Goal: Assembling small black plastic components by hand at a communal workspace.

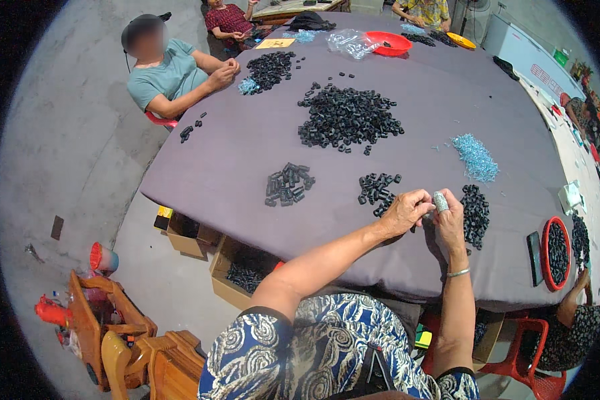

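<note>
Over the near edge of the cloth, my left hand (407,212) and my right hand (451,220) meet, fingertips pinched together. Whatever they hold is too small and too covered by the fingers to make out. A pale wrapping (441,202) covers one finger of my right hand. Just beyond my left hand lies a small heap of short black cylindrical pieces (375,189). Right beside my right hand is another heap of small black pieces (475,217). Farther off sits a pile of thin light-blue pieces (475,159). Longer black pieces (290,185) lie in a group to the left.
A large black heap (349,117) occupies the middle of the cloth-covered table (233,147). At right are a dark phone (535,259) and a red basket (556,253) of black pieces. A person (170,77) works at far left; others sit around. Wooden chairs (160,360) stand lower left.
</note>
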A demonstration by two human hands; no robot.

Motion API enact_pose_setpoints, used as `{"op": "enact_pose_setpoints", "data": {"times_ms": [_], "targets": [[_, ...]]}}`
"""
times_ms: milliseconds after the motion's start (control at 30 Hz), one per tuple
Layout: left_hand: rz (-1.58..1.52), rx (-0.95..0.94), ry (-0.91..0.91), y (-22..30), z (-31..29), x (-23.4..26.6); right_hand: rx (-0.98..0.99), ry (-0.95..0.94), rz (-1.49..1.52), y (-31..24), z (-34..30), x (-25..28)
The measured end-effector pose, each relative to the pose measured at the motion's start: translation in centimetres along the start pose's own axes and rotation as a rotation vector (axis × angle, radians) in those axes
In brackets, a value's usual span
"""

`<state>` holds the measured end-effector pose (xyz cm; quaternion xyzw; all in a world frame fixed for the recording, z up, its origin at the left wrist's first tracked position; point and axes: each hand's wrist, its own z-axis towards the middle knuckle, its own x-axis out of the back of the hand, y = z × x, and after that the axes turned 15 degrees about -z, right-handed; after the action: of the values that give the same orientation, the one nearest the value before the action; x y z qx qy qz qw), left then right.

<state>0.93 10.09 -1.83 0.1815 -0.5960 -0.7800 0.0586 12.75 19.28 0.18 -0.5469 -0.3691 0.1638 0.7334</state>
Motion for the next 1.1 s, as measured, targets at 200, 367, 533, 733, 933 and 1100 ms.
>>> {"op": "enact_pose_setpoints", "data": {"times_ms": [200,367,533,733,933,1100], "targets": [[0.090,-0.059,0.003,0.1,-0.1,-0.1,0.055,-0.026,0.148,-0.5,-0.2,-0.4],[0.218,-0.154,0.026,-0.6,0.0,-0.3,0.135,0.032,-0.070,1.3,0.2,-0.2],[0.322,-0.362,0.089,-1.1,0.2,0.2,-0.014,-0.013,0.037,-1.8,-0.5,-0.4],[0.323,-0.327,0.051,-1.6,0.3,0.1,0.136,0.053,-0.214,0.3,0.1,-0.2],[0.408,-0.430,0.043,-2.2,0.7,0.4,0.192,0.077,-0.285,1.2,0.4,-0.1],[0.256,-0.208,0.023,-0.8,0.2,0.2,0.163,0.064,-0.351,0.0,0.1,0.0]]}}
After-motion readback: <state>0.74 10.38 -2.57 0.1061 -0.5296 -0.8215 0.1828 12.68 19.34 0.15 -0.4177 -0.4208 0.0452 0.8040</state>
